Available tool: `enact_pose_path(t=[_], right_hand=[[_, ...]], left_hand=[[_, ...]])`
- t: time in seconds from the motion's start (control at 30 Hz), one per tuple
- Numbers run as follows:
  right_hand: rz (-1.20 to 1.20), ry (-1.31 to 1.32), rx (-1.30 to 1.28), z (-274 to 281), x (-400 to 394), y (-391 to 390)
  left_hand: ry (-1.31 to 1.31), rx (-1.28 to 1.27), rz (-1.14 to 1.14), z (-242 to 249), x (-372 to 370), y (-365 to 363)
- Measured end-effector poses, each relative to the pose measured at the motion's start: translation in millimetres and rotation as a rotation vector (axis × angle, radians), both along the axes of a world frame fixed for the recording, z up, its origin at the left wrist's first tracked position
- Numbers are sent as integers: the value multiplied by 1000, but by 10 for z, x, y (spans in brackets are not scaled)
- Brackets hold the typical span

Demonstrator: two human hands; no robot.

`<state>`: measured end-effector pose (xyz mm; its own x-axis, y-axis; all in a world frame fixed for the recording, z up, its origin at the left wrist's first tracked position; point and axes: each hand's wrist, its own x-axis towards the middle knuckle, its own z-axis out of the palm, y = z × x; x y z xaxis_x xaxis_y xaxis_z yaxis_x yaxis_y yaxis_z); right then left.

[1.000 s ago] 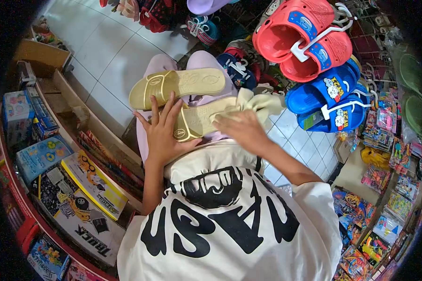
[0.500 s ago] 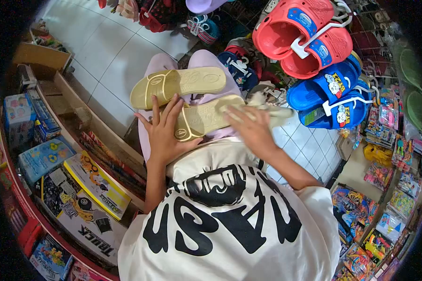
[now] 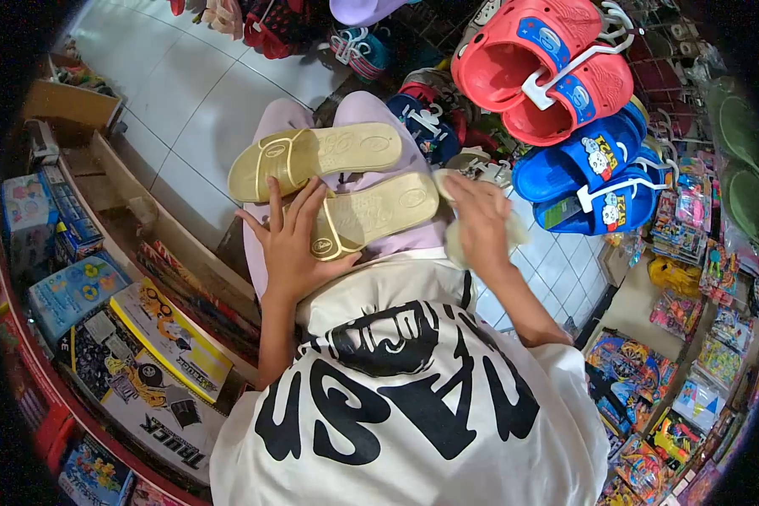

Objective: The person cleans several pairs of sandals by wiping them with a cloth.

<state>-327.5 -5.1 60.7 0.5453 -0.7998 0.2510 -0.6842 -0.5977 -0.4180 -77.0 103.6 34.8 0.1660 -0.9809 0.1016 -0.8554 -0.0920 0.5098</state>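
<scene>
The near gold sandal (image 3: 371,215) is being steadied on the lap, at the centre of the frame, by the left hand (image 3: 293,244), whose fingers are being kept spread and flat against its strap end rather than curled around it. The heel end of this sandal is being pointed toward the right of the frame, where the right hand (image 3: 479,221) is being held just beside it. A pale cloth (image 3: 514,228) is being gripped by the right hand, the fingers being closed over it; whether the cloth is touching the sandal's heel cannot be told. A second gold sandal (image 3: 316,158) is being carried on the lilac-clad knees (image 3: 363,110) just above the first one, lying roughly parallel to it and untouched by either hand.

Below the hands, the lower half of the frame is being filled by a cream shirt with black lettering (image 3: 405,396). At the upper right, red clogs (image 3: 540,63) are being displayed on a white hanger, with blue clogs (image 3: 590,177) hanging just below them. Along the left edge, boxed toys are being kept on a shelf, a truck box (image 3: 143,379) among them at the lower left. White floor tiles (image 3: 185,84) are being shown at the upper left, and packets of small toys (image 3: 700,278) are being crowded along the right edge.
</scene>
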Motion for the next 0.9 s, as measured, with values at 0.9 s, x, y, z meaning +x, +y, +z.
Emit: enact_pose_path(t=[0.9], right_hand=[[77,162,258,-174,33,282]], left_hand=[[-12,-19,31,-29,-20,8]])
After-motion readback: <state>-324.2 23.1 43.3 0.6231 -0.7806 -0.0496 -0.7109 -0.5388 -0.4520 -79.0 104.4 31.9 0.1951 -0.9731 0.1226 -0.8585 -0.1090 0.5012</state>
